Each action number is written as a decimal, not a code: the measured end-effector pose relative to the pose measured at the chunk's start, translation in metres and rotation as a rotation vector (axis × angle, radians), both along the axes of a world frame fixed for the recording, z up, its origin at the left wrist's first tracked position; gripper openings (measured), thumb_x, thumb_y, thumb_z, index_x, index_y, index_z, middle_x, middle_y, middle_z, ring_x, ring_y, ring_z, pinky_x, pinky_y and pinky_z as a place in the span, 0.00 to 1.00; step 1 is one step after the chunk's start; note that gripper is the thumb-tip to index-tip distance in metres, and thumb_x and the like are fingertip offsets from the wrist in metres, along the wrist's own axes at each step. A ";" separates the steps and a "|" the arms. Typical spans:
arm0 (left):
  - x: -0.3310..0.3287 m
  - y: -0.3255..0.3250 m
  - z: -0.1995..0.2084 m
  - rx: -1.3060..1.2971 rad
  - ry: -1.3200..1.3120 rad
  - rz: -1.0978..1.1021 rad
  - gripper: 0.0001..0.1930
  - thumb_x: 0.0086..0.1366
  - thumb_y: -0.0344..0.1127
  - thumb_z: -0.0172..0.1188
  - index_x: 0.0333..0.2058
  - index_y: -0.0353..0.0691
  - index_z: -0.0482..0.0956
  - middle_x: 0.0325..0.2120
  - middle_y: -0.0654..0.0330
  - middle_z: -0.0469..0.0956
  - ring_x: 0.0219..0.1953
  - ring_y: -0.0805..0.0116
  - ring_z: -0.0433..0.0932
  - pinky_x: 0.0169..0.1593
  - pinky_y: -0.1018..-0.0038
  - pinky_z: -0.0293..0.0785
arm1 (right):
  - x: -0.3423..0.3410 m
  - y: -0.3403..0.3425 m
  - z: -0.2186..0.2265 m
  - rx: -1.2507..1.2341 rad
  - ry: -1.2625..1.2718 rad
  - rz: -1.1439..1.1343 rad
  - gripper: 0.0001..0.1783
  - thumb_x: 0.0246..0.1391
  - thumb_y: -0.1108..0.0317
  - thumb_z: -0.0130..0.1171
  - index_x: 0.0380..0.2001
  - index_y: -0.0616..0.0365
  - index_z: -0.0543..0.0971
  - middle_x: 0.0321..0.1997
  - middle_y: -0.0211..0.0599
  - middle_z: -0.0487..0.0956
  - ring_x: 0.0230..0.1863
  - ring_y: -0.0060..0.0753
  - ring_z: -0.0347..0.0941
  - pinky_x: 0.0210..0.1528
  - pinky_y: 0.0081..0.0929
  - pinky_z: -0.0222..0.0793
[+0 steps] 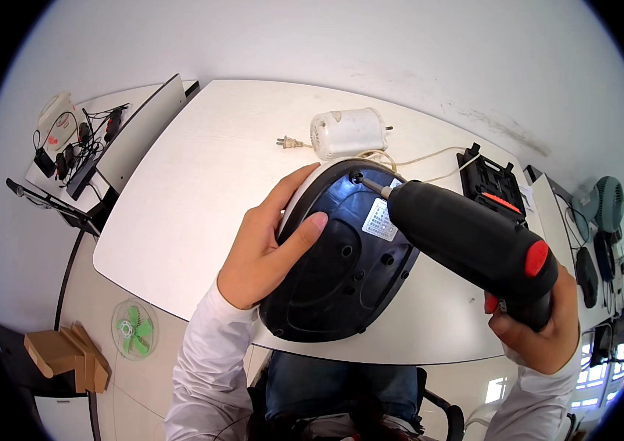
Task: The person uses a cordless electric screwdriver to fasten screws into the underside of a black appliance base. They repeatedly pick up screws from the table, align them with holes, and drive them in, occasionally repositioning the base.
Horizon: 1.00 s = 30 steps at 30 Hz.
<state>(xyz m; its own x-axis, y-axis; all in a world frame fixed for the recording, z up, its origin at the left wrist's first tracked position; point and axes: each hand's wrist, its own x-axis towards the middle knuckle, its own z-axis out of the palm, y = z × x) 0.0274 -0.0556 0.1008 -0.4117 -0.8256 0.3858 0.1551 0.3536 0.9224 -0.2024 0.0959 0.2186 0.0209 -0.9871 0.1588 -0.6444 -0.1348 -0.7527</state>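
My left hand [271, 246] grips the left edge of a black oval appliance base [327, 283], its thumb lying across the dark underside. The base is tilted up over the white table, and a white label [379, 220] sits near its right side. In my right hand [543, 323] is a black cordless screwdriver [466, 239] with a red button, fingers wrapped round its handle. Its bit meets a round hole near the top of the base. Whether a screw sits in that hole cannot be made out.
Behind the base lies a white cylindrical motor housing [349, 132] with a cord and plug [293, 142]. An open black tool case [492, 184] rests at the table's far right. A green-bladed fan [134, 330] and cardboard boxes [69, 356] are on the left, below the table [172, 198].
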 end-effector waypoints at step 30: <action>-0.003 0.000 0.003 0.027 0.027 -0.014 0.25 0.63 0.35 0.56 0.56 0.32 0.63 0.45 0.52 0.75 0.45 0.69 0.74 0.51 0.76 0.68 | 0.005 -0.003 0.009 0.009 0.059 0.038 0.30 0.39 0.72 0.68 0.47 0.65 0.68 0.30 0.41 0.79 0.30 0.30 0.77 0.38 0.24 0.70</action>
<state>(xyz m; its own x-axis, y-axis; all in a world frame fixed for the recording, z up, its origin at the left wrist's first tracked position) 0.0243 -0.0554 0.1039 -0.4131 -0.8302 0.3743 0.1846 0.3261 0.9271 -0.1974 0.0928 0.2275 0.0679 -0.9867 0.1476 -0.6824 -0.1539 -0.7146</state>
